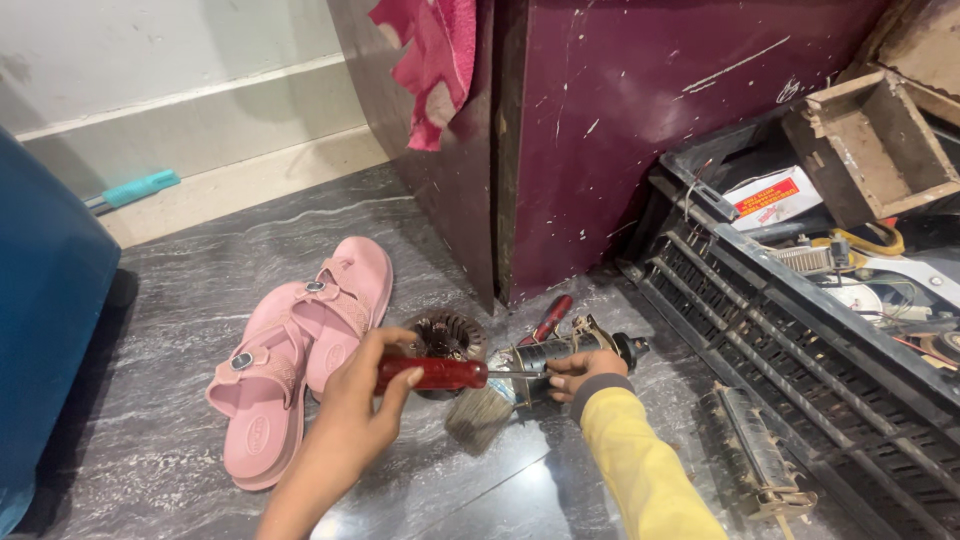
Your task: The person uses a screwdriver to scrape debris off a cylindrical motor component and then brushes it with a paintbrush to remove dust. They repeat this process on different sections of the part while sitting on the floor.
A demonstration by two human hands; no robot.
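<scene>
My left hand point(355, 408) grips a red-handled screwdriver point(432, 373), whose shaft points right at a dark cylindrical motor part point(560, 352). My right hand point(587, 371), in a yellow sleeve, holds that part down on the grey marble floor. Just behind the screwdriver lies a round stator with copper windings point(445, 335). A worn paint brush point(478, 416) rests on the floor under the screwdriver tip. Behind the motor part is a second red-handled tool point(551, 317).
A pair of pink sandals point(300, 350) lies left of my left hand. A black plastic crate point(800, 330) of tools and parts stands at right, with a metal rotor point(760, 455) before it. A maroon cabinet point(620, 120) with a pink cloth point(430, 60) stands behind. A blue object point(50, 330) fills the left edge.
</scene>
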